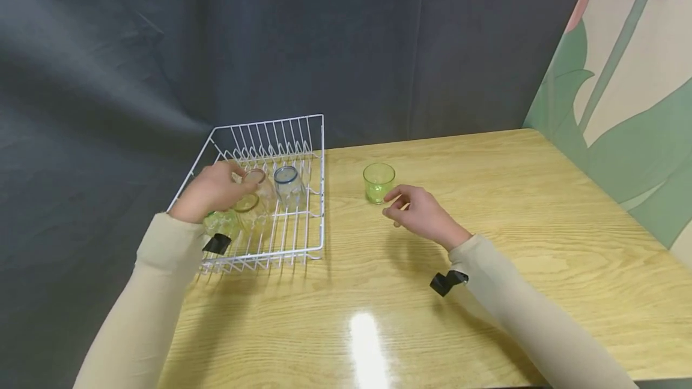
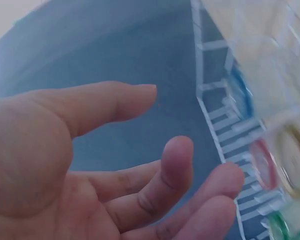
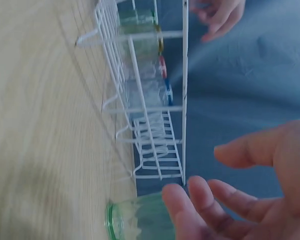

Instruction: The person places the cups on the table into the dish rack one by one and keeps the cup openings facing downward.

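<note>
My left hand (image 1: 216,185) hovers over the white wire dish rack (image 1: 322,185), palm empty, with thumb and fingers apart in the left wrist view. Beneath and beside it stand several glasses in the rack: one blue-rimmed (image 1: 289,188), one red-rimmed (image 2: 264,164), one gold-rimmed (image 2: 293,160) and one green (image 1: 224,225). My hand partly covers some of them. On the table, a light green glass (image 1: 379,189) stands to the right of the rack. My right hand (image 1: 418,212) is just beside this glass, fingers loosely bent and holding nothing; contact cannot be told.
The rack occupies the left part of the wooden table (image 1: 486,191). A dark curtain (image 1: 378,47) hangs behind the table. At the right is a wall with a tulip pattern (image 1: 627,107). A black wrist mount sits on each sleeve.
</note>
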A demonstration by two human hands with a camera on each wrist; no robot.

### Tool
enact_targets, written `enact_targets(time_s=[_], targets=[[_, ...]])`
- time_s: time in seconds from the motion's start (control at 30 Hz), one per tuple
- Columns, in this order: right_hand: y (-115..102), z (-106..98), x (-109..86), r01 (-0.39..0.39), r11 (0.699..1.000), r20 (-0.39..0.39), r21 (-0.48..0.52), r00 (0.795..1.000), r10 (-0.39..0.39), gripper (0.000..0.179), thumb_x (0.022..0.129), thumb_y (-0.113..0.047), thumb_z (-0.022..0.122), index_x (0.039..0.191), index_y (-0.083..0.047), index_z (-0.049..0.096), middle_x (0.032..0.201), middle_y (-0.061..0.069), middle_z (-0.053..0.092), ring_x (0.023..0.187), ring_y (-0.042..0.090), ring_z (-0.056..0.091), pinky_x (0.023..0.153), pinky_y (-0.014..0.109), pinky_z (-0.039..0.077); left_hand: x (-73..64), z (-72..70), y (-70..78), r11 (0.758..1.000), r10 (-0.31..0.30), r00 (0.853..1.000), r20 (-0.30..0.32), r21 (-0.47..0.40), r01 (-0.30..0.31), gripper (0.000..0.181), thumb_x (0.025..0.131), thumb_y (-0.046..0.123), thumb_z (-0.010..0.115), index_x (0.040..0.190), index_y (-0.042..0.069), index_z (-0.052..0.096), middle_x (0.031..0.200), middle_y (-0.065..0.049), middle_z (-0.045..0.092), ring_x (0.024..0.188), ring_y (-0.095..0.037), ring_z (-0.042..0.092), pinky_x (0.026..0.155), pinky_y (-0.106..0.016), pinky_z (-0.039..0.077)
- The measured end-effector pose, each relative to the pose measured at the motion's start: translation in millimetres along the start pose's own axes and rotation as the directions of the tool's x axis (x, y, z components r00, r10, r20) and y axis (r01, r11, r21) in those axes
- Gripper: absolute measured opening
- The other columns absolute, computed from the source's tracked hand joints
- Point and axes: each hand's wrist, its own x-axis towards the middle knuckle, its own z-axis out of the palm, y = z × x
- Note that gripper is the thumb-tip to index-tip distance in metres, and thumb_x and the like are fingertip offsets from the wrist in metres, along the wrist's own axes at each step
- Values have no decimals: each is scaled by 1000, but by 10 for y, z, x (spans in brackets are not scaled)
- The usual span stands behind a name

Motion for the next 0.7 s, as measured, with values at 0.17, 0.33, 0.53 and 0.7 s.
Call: enact_targets(time_s=[0.17, 0.33, 0.53, 0.7], targets=[[60, -19, 165, -72, 997, -74, -4, 995, 71, 31, 97, -25, 61, 117, -1, 59, 96, 15, 65, 72, 21, 68, 61, 30, 50, -185, 96, 249, 987, 111, 994, 0, -113, -111, 47, 98, 34, 62, 129, -2, 62, 98, -16, 74, 75, -25, 67, 73, -37, 53], [115, -19, 341, -137, 990, -124, 18, 983, 139, 35, 98, -30, 59, 119, -3, 53, 96, 16, 68, 71, 21, 68, 61, 32, 51, -363, 254, 447, 959, 169, 985, -17, -228, -168, 47, 97, 33, 65, 130, 1, 59, 83, -7, 68, 64, -17, 65, 61, -33, 54], [172, -7, 521, -219, 975, -116, 30, 968, 221, 55, 99, -39, 54, 139, -3, 42, 107, 21, 65, 89, 35, 70, 66, 33, 52, -476, 450, 620, 924, 232, 972, -25, -306, -228, 39, 97, 33, 65, 125, 6, 63, 76, -7, 66, 62, -17, 61, 60, -33, 50], [212, 7, 628, -270, 962, -80, 40, 959, 273, 63, 101, -48, 48, 144, -2, 37, 116, 22, 64, 96, 37, 70, 79, 43, 56, -494, 579, 712, 893, 277, 961, -27, -362, -267, 36, 97, 32, 66, 124, 8, 65, 75, -9, 66, 61, -20, 60, 58, -33, 50]])
